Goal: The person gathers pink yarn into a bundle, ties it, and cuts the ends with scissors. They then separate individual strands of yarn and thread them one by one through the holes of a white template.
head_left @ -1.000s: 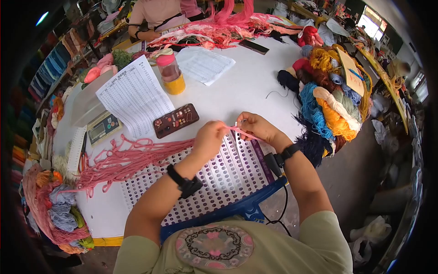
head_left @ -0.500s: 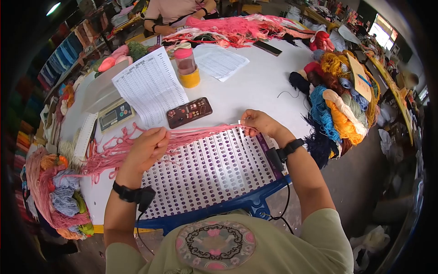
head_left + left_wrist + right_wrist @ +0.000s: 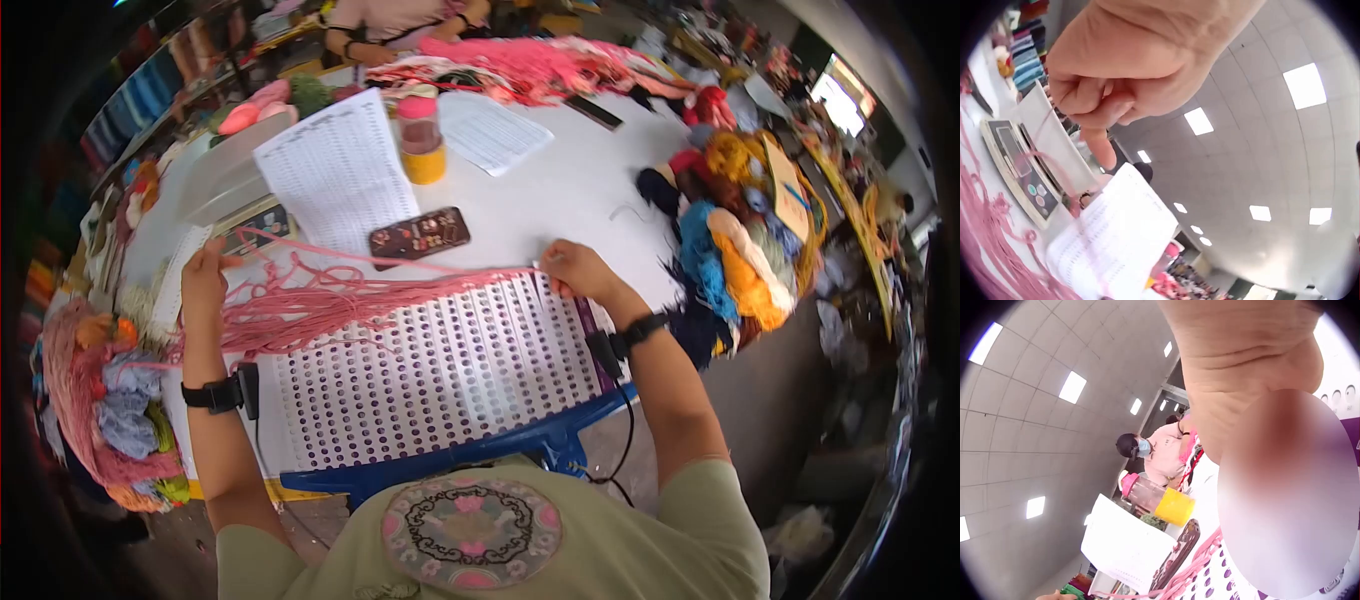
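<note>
Pink yarn [image 3: 300, 318] lies in long loose strands across a white card with rows of dark holes [image 3: 430, 385]. At the card's upper right corner the right hand [image 3: 580, 272] pinches the strands' right end. The left hand [image 3: 203, 290] is raised at the far left, fingers curled, with a pink strand running from it over the bundle toward the right hand. In the left wrist view the left hand [image 3: 1129, 69] has its fingertips together, a blurred strand hanging below. A blurred patch covers the right fingers in the right wrist view.
Behind the yarn are a patterned phone [image 3: 420, 237], a printed sheet [image 3: 335, 170], a small scale [image 3: 262, 228] and a jar with a yellow base [image 3: 421, 150]. Coloured yarn piles [image 3: 745, 235] stand at the right and left edges. Another person [image 3: 400, 25] sits across the table.
The left hand has moved from beside the right hand far to the left, drawing a strand out along the bundle. The right hand has stayed near the card's corner.
</note>
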{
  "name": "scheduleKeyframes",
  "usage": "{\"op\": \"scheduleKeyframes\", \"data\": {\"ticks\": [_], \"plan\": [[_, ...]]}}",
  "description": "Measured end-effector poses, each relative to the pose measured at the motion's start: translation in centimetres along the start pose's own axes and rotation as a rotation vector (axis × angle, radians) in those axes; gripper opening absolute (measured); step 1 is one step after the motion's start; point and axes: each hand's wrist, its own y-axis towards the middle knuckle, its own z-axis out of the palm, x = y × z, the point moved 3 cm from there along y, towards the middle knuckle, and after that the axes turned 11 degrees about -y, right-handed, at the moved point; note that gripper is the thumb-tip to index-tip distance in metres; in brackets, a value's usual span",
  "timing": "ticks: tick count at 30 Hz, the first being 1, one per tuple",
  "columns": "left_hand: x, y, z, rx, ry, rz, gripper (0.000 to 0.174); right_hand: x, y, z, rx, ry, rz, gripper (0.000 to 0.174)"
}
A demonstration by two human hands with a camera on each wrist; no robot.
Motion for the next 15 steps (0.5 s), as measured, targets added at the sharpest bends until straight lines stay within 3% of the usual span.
{"op": "scheduleKeyframes", "data": {"ticks": [2, 3, 4, 6, 8, 9, 11, 13, 15], "plan": [[0.1, -1.1, -3.3, 0.142, 0.071, -0.210, 0.047, 0.7, -0.2, 0.0, -0.137, -0.110, -0.077, 0.021], [-0.1, -2.8, -2.8, 0.252, -0.194, -0.239, 0.053, 1.4, -0.3, 0.6, -0.195, -0.181, -0.077, 0.020], [-0.7, -4.3, -2.2, 0.521, -0.510, -0.352, 0.064, 3.7, -0.1, 1.8, -0.155, -0.201, -0.133, 0.020], [-2.7, -8.8, 2.1, 0.518, -0.703, -0.262, 0.079, 8.7, -1.5, 3.4, -0.363, -0.151, -0.281, 0.019], [-2.7, -10.6, 4.3, 0.679, -0.853, -0.271, 0.088, 14.1, -1.9, 6.5, -0.307, 0.046, -0.639, 0.019], [-2.3, -11.2, 5.4, 0.670, -0.854, -0.262, 0.088, 17.6, -3.4, 7.9, -0.105, 0.248, -0.593, 0.018], [-1.7, -12.2, 7.2, 0.585, -0.789, -0.186, 0.090, 22.9, -5.4, 10.6, -0.032, 0.292, -0.711, 0.017], [-2.5, -13.0, 8.5, 0.799, -0.522, -0.040, 0.087, 25.9, -6.8, 13.1, 0.187, 0.443, -0.591, 0.014], [0.0, -12.7, 7.5, 0.806, -0.312, -0.046, 0.073, 24.7, -5.5, 15.7, 0.352, 0.508, -0.407, 0.014]]}}
